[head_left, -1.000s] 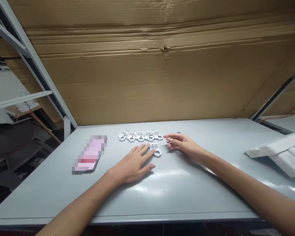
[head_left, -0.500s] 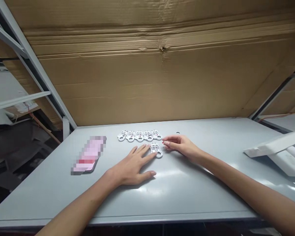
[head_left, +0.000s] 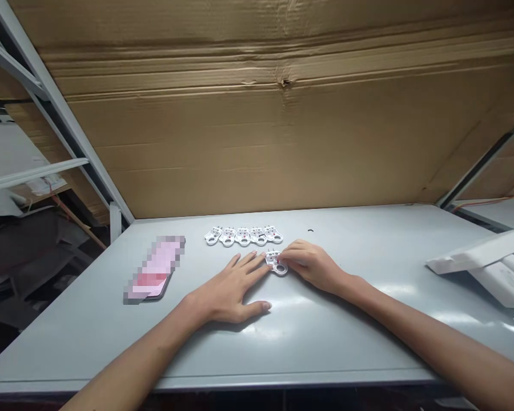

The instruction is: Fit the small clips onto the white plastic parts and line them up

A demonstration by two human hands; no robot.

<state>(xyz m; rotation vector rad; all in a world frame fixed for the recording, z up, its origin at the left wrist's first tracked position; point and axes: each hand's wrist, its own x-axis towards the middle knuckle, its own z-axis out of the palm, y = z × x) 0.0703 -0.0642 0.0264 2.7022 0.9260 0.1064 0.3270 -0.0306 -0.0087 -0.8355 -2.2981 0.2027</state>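
My left hand [head_left: 231, 288] lies flat on the grey table [head_left: 308, 337], fingers spread, fingertips touching a small white plastic piece with a ring end [head_left: 276, 264]. My right hand [head_left: 308, 264] has its fingers curled and pinched on the right side of that same piece. Just behind, a row of several like white pieces [head_left: 243, 235] lies side by side.
A pink flat object [head_left: 154, 269], blurred out, lies at the left of the table. White folded sheets [head_left: 484, 260] rest at the right edge. A small dark speck [head_left: 310, 230] lies behind my right hand. A large cardboard sheet [head_left: 257, 114] stands behind the table; metal shelving is at the left.
My right hand moved left and toward me and closed its fingers on the single white piece, which shifted slightly right. My left hand stayed flat in place.
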